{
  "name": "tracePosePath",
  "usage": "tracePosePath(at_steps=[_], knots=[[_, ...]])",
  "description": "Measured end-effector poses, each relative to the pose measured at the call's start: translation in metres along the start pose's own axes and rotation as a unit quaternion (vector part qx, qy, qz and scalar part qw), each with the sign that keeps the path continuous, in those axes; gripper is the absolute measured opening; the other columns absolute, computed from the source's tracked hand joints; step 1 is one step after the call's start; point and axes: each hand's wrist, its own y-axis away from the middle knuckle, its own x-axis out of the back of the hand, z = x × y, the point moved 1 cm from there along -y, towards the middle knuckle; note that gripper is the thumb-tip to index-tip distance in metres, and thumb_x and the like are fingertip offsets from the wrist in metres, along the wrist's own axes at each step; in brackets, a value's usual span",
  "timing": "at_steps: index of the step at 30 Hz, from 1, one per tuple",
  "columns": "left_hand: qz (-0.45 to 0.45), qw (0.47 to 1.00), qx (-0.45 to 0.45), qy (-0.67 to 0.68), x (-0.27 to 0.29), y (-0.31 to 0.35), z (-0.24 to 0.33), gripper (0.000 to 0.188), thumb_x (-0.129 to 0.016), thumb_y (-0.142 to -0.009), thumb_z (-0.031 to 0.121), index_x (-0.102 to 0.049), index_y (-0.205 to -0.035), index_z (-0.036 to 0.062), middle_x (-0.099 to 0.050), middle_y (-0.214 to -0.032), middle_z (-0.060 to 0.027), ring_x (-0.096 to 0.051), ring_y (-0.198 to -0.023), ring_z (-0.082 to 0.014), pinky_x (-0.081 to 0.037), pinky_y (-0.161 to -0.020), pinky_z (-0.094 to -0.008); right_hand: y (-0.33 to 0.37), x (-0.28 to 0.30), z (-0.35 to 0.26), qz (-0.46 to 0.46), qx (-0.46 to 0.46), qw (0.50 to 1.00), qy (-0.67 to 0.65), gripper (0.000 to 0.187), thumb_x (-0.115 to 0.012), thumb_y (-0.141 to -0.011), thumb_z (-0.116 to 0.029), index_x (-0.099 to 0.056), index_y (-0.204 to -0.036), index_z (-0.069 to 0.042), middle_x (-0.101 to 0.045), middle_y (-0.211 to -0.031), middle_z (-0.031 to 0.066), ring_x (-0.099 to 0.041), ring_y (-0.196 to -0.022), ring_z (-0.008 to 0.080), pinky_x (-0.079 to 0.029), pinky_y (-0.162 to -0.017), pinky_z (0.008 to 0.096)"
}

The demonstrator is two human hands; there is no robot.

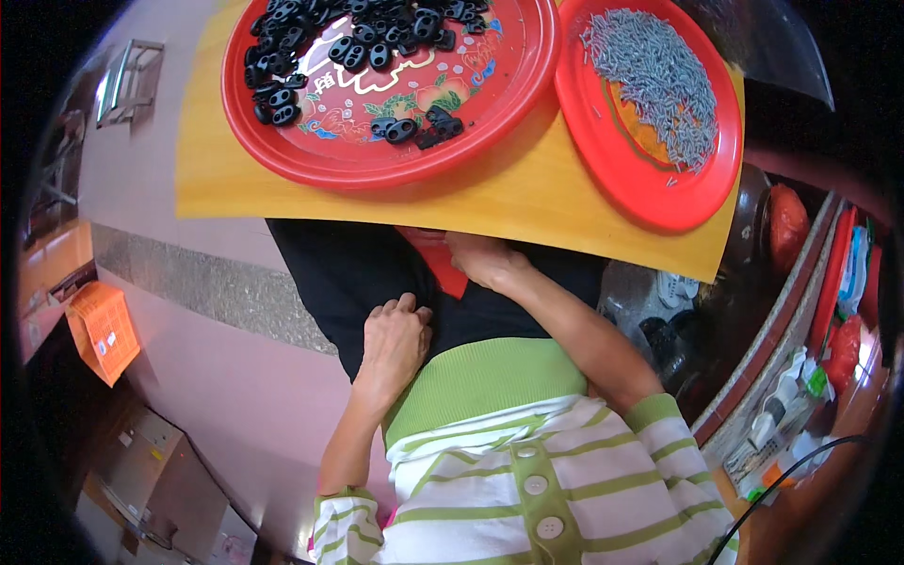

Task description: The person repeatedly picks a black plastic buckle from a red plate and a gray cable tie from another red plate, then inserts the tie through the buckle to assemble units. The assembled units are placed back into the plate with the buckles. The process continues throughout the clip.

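Note:
My left hand (394,341) rests on my lap with its fingers curled against the black cloth (348,273) of my trousers; I cannot see anything in it. My right hand (485,261) reaches under the front edge of the yellow board (527,193) and touches a red flat piece (443,264) lying on my lap. On the board stands a big red patterned tray (527,85) with several black plastic cord stoppers (353,42). To its right a smaller red plate (650,198) holds a heap of small grey metal springs (650,71).
A pale floor with a speckled grey strip (207,282) lies to the left. An orange crate (104,330) stands at the far left, a metal frame (127,80) at upper left. Bags, bottles and clutter (800,377) crowd the right side.

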Motion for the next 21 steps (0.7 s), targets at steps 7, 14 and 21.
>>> tracePosePath(at_steps=[7,14,21], knots=[[-0.028,0.998,-0.049,0.006,0.007,-0.003,-0.012,0.025,-0.056,-0.077,0.012,-0.068,-0.099,0.0120,-0.056,-0.082,-0.0115,-0.059,-0.080,-0.0281,-0.049,-0.072,-0.0393,0.022,0.005,-0.022,-0.092,0.064,0.991,0.073,0.037,-0.057,-0.079,-0.012,-0.050,-0.115,-0.007,-0.055,-0.108,0.0185,-0.054,-0.100,0.0358,-0.042,-0.086,0.0460],[-0.002,0.998,-0.054,0.035,0.004,-0.003,-0.012,0.024,-0.057,-0.076,0.010,-0.068,-0.098,0.0110,-0.056,-0.082,-0.0113,-0.060,-0.081,-0.0280,-0.049,-0.072,-0.0398,0.024,-0.012,-0.022,0.011,0.111,0.987,0.113,0.015,-0.068,-0.067,-0.009,-0.060,-0.076,-0.001,-0.063,-0.080,0.0209,-0.062,-0.082,0.0384,-0.050,-0.069,0.0462],[0.048,0.997,-0.038,0.055,0.000,0.003,-0.006,0.023,-0.057,-0.076,0.008,-0.067,-0.097,0.0086,-0.055,-0.081,-0.0119,-0.059,-0.079,-0.0283,-0.049,-0.071,-0.0394,0.023,-0.052,-0.002,-0.047,0.146,0.972,0.177,0.009,-0.059,-0.069,-0.003,-0.060,-0.078,-0.001,-0.060,-0.083,0.0196,-0.061,-0.082,0.0370,-0.050,-0.069,0.0452]])
